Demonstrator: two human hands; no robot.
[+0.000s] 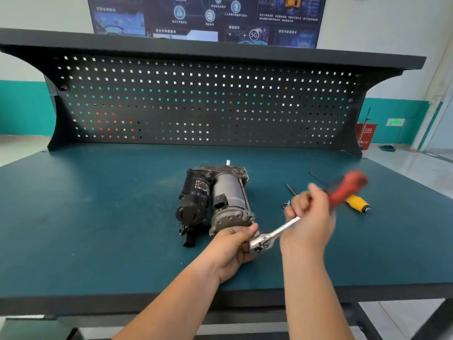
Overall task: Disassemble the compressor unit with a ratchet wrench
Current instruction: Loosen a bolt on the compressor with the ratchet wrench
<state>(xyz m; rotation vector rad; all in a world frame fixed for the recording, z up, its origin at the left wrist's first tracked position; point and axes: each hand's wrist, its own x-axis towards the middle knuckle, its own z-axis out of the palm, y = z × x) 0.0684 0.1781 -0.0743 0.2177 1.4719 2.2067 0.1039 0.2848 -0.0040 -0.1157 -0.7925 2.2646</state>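
Working at the near end of the compressor [220,200], the person has the ratchet [282,229] set on a fastener at its lower right corner. The left hand [232,251] is curled round the ratchet head with the thumb against the housing, steadying it. The right hand [308,217] is clamped on the shank just below the red grip. That grip is blurred, so I take it a stroke is under way. The compressor lies on its side in the middle of the bench [98,217], grey motor and dark part side by side, end plate toward the person.

My reading is that the job is partly along. Two thin dark rods [291,190] lie loose to the right, likely long bolts already drawn, with a small silvery bit [286,204] beside the nearer one. The body looks whole, though, with both end castings on, so splitting it lies ahead. One bolt [245,192] shows along the motor's right side.

A yellow-handled screwdriver [358,202] lies just behind the right hand, near the handle's swing, and could be knocked. A pegboard [196,106] stands at the back.
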